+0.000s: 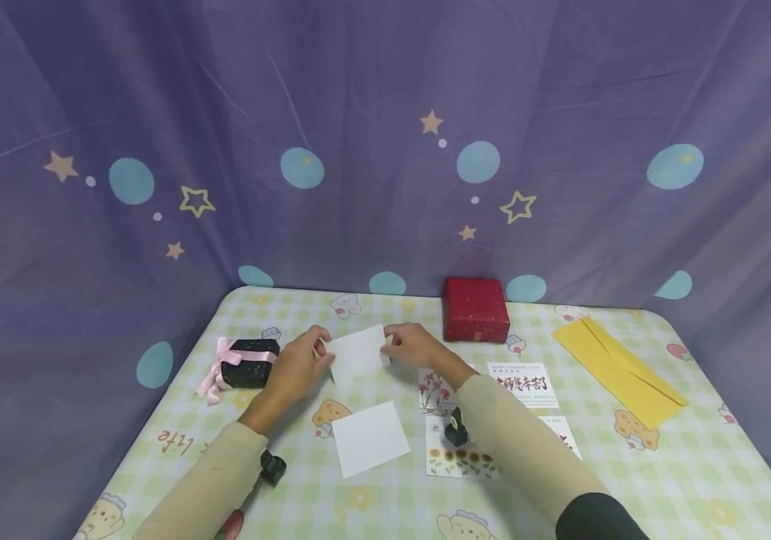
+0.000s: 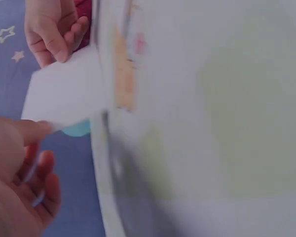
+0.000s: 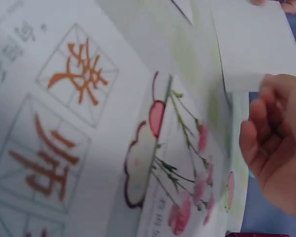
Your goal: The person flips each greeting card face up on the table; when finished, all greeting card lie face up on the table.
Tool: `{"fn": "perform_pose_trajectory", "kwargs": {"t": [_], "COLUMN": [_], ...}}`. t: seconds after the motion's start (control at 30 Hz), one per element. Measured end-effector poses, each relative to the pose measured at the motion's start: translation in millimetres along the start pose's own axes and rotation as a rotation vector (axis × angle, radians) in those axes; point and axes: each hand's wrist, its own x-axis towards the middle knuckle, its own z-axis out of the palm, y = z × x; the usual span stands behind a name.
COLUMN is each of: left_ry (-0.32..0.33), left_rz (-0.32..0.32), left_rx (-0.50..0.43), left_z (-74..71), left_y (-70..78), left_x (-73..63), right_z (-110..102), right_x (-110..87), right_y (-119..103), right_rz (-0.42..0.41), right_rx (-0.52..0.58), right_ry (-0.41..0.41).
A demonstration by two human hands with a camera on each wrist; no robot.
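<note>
A blank white card [image 1: 358, 354] is held up above the table between both hands. My left hand [image 1: 296, 365] pinches its left edge between thumb and finger; the left wrist view shows that grip on the card [image 2: 64, 94] closely. At the opposite edge my right hand [image 1: 415, 345] pinches the card, the other fingers curled loosely below in the right wrist view. A second blank white card [image 1: 370, 439] lies on the table nearer to me. Printed cards lie under and beside my right forearm, one with pink flowers [image 3: 187, 173] and one with orange characters [image 3: 79, 74].
A black gift box [image 1: 250, 363] with a pink ribbon stands left of my left hand. Behind the right hand sits a red box [image 1: 475, 310]. To the right are a printed card [image 1: 523, 385] and a yellow envelope [image 1: 618, 371]. A checked cloth [image 1: 716, 480] covers the table.
</note>
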Motion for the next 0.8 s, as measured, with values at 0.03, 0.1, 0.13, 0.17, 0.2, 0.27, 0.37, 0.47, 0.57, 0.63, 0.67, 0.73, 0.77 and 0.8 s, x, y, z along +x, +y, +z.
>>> {"fn": "perform_pose_trajectory", "kwargs": {"t": [0.03,0.1,0.13,0.17,0.2,0.27,0.37,0.47,0.57,0.63,0.67,0.73,0.77,0.8], "left_ry": [0.039,0.104,0.129,0.146,0.159,0.162,0.130,0.084,0.030,-0.001,-0.015,-0.047,-0.063,-0.084], "left_rz": [0.031,0.088,0.114,0.132,0.145,0.155,0.168,0.222,0.295,0.321,0.322,0.311,0.303,0.295], "left_rx": [-0.009,-0.033,-0.047,-0.062,-0.079,-0.118,-0.148,-0.146,-0.128,-0.130,-0.127,-0.121,-0.110,-0.104], "left_z": [-1.5,-5.6,-7.8,-10.2,-12.2,-16.0,-18.0,-15.3,-12.1,-11.0,-10.9,-11.5,-11.6,-11.8], "left_y": [1.2,4.7,6.1,7.6,8.5,10.1,9.3,5.9,3.0,1.7,1.4,1.1,0.3,-0.4], "left_x": [1.0,3.1,4.1,4.7,5.1,4.5,0.6,-4.3,-8.6,-10.1,-10.7,-11.3,-11.3,-11.5], "right_z": [-0.9,-3.5,-4.9,-6.6,-8.5,-12.9,-18.6,-20.3,-18.2,-15.8,-14.8,-13.1,-12.5,-12.0], "right_x": [-0.9,-2.5,-3.2,-3.8,-4.6,-7.3,-12.4,-17.9,-22.9,-25.3,-26.4,-28.4,-29.2,-29.9], "right_y": [-0.2,-1.2,-2.1,-3.6,-5.8,-8.8,-8.7,-3.8,-2.3,-2.2,-2.5,-3.1,-3.2,-3.2], "right_rz": [-0.007,0.006,0.011,0.022,0.032,0.043,0.044,0.049,0.056,0.046,0.035,0.019,0.009,0.003], "right_rx": [0.036,0.160,0.229,0.303,0.375,0.505,0.637,0.660,0.555,0.464,0.421,0.355,0.329,0.306], "right_ry": [0.017,0.030,0.033,0.031,0.029,0.007,-0.024,0.001,0.046,0.059,0.059,0.053,0.048,0.042]}}
